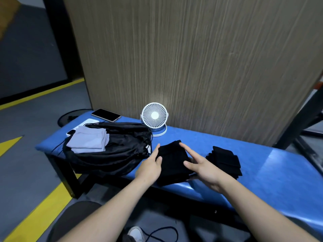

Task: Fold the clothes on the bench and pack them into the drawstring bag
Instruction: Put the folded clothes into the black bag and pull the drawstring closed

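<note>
Both forearms reach in from the bottom of the view toward the near edge of the tabletop (pixel 227 140). Our left hand (pixel 150 167) lies flat against the left side of a black garment (pixel 173 163), its fingers (pixel 156 151) straight and together, curled round nothing. Our right hand (pixel 202 165) rests on the garment's right side with fingers (pixel 187 149) straight and loosely spread, index pointing toward the far edge; whether the thumb tucks under the cloth we cannot tell.

That garment sits at the near edge, about midway along, already folded into a rough rectangle. Just beside it toward the right end lies a stack (pixel 224 159) of folded black pieces. Toward the left end lies the bag (pixel 111 154), black, limp and slumped, with a folded grey garment (pixel 89 141) on top of it. A fan (pixel 154 117) stands at the far edge, and a phone (pixel 105 114) lies near the far left corner.

We judge the cloth light, soft and floppy, so a fold will spring loose if lifted by one corner. Better to slide flat fingers under both short sides and carry it level. The bag looks slippery and shapeless; its mouth will probably need one hand to hold it wide.
</note>
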Demonstrator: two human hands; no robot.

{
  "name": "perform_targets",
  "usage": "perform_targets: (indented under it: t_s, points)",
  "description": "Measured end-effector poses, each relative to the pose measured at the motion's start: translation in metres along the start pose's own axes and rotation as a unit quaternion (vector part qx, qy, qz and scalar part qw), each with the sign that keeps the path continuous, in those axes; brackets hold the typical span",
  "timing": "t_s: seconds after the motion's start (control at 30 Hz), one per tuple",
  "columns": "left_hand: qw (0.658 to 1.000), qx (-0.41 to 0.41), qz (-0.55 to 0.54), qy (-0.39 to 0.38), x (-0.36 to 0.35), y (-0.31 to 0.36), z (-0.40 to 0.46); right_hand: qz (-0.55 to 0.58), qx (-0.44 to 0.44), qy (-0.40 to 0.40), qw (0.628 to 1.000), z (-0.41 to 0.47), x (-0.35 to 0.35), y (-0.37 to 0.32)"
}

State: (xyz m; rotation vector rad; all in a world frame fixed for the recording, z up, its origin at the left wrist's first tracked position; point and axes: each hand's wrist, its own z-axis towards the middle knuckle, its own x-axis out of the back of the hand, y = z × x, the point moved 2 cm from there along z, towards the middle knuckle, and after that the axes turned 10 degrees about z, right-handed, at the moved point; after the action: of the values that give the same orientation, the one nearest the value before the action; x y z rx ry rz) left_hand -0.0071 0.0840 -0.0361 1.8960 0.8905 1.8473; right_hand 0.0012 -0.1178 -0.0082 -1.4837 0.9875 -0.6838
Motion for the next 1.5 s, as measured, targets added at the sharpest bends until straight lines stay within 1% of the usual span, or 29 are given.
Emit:
perform_targets:
  t_s: [0.1, 0.2, 0.27, 0.33, 0.4, 0.47, 0.5, 0.57, 0.63, 0.77, 0.87, 0.93, 1.0, 1.1, 1.13, 1.17, 1.23, 1.3, 1.37, 1.5]
  points:
    - [0.998, 0.006, 0.047, 0.036, 0.004, 0.004, 0.003, 0.031, 0.026, 0.008, 0.999, -0.001, -0.002, 0.006]
    - [0.997, 0.003, 0.034, 0.068, 0.000, 0.007, 0.004, -0.014, -0.016, 0.052, 0.998, 0.003, -0.005, 0.008]
    - [0.998, 0.004, 0.008, 0.069, -0.004, 0.009, 0.004, -0.058, -0.038, 0.070, 0.995, 0.009, -0.004, 0.007]
    - [0.999, 0.001, -0.015, 0.042, -0.005, 0.006, 0.004, -0.075, -0.054, 0.070, 0.993, 0.013, -0.001, 0.004]
    - [0.997, -0.011, -0.081, 0.001, -0.002, 0.002, 0.000, -0.064, -0.071, 0.069, 0.993, 0.013, 0.002, 0.000]
    - [0.987, -0.023, -0.154, -0.044, 0.003, 0.000, -0.008, -0.029, -0.094, 0.049, 0.994, 0.011, 0.002, -0.003]
    - [0.980, -0.023, -0.190, -0.059, 0.005, -0.002, -0.010, -0.007, -0.103, 0.036, 0.994, 0.011, 0.001, -0.004]
    - [0.961, -0.023, -0.269, -0.065, 0.006, -0.007, -0.010, 0.042, -0.109, 0.012, 0.993, 0.011, -0.005, -0.001]
    - [0.948, -0.023, -0.308, -0.075, 0.009, -0.010, -0.011, 0.071, -0.097, 0.013, 0.993, 0.012, -0.012, 0.003]
    - [0.929, -0.062, -0.345, -0.118, 0.024, -0.009, -0.021, 0.111, -0.046, 0.041, 0.992, 0.010, -0.015, -0.004]
    - [0.913, -0.091, -0.367, -0.154, 0.036, -0.008, -0.025, 0.089, -0.016, 0.063, 0.994, 0.007, -0.011, -0.018]
    - [0.900, -0.111, -0.388, -0.165, 0.043, -0.003, -0.027, 0.065, -0.008, 0.061, 0.996, 0.005, -0.012, -0.025]
    - [0.901, -0.109, -0.385, -0.168, 0.050, 0.007, -0.031, 0.053, -0.001, 0.054, 0.997, 0.001, -0.017, -0.032]
    - [0.922, -0.089, -0.331, -0.182, 0.057, 0.019, -0.036, 0.050, 0.025, 0.038, 0.998, -0.004, -0.027, -0.044]
    - [0.921, -0.083, -0.328, -0.194, 0.059, 0.019, -0.037, 0.053, 0.034, 0.030, 0.998, -0.005, -0.030, -0.047]
    - [0.912, -0.079, -0.341, -0.214, 0.062, 0.020, -0.038, 0.062, 0.042, 0.021, 0.997, -0.006, -0.032, -0.051]
    - [0.882, -0.080, -0.388, -0.256, 0.068, 0.019, -0.041, 0.086, 0.056, 0.008, 0.995, -0.009, -0.035, -0.055]
    - [0.854, -0.082, -0.430, -0.280, 0.076, 0.020, -0.042, 0.107, 0.071, -0.007, 0.992, -0.010, -0.038, -0.058]
    - [0.849, -0.085, -0.445, -0.274, 0.083, 0.020, -0.041, 0.125, 0.078, -0.021, 0.989, -0.008, -0.041, -0.061]
    - [0.872, -0.094, -0.438, -0.198, 0.098, 0.022, -0.031, 0.127, 0.079, -0.044, 0.988, 0.002, -0.051, -0.067]
